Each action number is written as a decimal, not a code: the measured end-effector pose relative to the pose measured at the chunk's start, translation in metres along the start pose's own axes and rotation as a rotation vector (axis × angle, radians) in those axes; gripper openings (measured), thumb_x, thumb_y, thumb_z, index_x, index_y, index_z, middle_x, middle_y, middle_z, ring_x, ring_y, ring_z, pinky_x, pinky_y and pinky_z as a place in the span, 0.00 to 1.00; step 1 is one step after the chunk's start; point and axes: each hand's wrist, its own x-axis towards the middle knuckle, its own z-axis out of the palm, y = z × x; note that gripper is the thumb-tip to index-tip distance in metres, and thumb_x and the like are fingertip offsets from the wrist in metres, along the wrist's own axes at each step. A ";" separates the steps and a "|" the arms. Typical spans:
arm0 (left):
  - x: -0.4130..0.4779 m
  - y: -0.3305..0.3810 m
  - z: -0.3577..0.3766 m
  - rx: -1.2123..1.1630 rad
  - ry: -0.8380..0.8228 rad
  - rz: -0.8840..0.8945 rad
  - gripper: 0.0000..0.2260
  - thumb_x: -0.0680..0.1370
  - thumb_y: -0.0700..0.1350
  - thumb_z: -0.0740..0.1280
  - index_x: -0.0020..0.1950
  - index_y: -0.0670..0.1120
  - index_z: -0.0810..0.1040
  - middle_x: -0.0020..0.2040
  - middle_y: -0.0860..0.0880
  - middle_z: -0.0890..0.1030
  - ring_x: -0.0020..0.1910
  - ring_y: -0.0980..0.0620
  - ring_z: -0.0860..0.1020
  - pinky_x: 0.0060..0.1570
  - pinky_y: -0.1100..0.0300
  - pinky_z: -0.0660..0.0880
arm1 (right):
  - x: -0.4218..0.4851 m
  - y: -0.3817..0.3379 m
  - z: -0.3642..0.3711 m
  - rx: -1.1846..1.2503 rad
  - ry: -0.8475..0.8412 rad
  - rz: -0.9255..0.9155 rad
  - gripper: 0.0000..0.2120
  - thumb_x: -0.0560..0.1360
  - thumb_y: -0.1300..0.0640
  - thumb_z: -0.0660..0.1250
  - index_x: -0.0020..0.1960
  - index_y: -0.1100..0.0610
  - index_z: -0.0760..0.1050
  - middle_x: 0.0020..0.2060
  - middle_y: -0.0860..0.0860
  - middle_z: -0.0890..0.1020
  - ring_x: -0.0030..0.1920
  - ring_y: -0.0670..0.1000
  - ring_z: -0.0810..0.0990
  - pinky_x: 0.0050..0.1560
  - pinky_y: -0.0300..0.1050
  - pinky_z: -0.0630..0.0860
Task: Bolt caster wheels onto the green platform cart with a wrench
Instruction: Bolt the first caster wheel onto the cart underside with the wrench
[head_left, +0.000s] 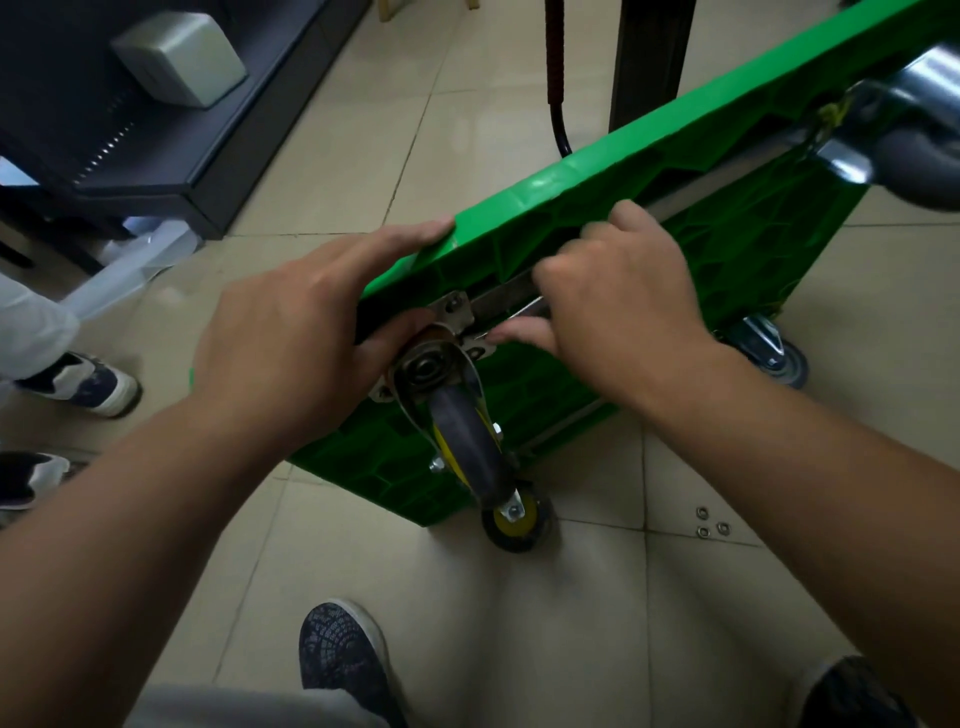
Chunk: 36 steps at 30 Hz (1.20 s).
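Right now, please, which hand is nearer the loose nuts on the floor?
Right. The right hand is above and left of the nuts; the left hand lies farther left.

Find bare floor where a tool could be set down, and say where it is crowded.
Free: tiles between the near shoe and the lower wheel; tiles between the cart and the black cabinet. Crowded: the caster plate, with left hand, right hand and wrench.
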 end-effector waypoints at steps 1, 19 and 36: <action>0.000 0.000 0.000 0.005 0.003 0.004 0.27 0.77 0.60 0.64 0.76 0.68 0.65 0.68 0.52 0.79 0.56 0.40 0.81 0.45 0.48 0.77 | 0.001 -0.004 -0.005 -0.042 -0.012 -0.020 0.30 0.72 0.28 0.61 0.40 0.56 0.79 0.36 0.55 0.82 0.42 0.56 0.79 0.57 0.53 0.66; 0.000 -0.001 0.002 0.032 0.016 0.006 0.27 0.77 0.61 0.64 0.76 0.68 0.65 0.67 0.52 0.80 0.52 0.40 0.82 0.40 0.51 0.75 | -0.066 -0.097 0.080 1.986 0.052 1.153 0.25 0.70 0.30 0.60 0.36 0.53 0.69 0.27 0.46 0.69 0.30 0.47 0.68 0.36 0.42 0.66; -0.001 -0.001 0.001 0.016 0.025 -0.003 0.27 0.77 0.60 0.65 0.77 0.67 0.66 0.63 0.52 0.81 0.50 0.43 0.80 0.40 0.56 0.67 | -0.047 -0.127 0.094 2.286 -0.474 1.045 0.19 0.83 0.62 0.52 0.37 0.60 0.73 0.20 0.50 0.77 0.21 0.44 0.77 0.23 0.32 0.71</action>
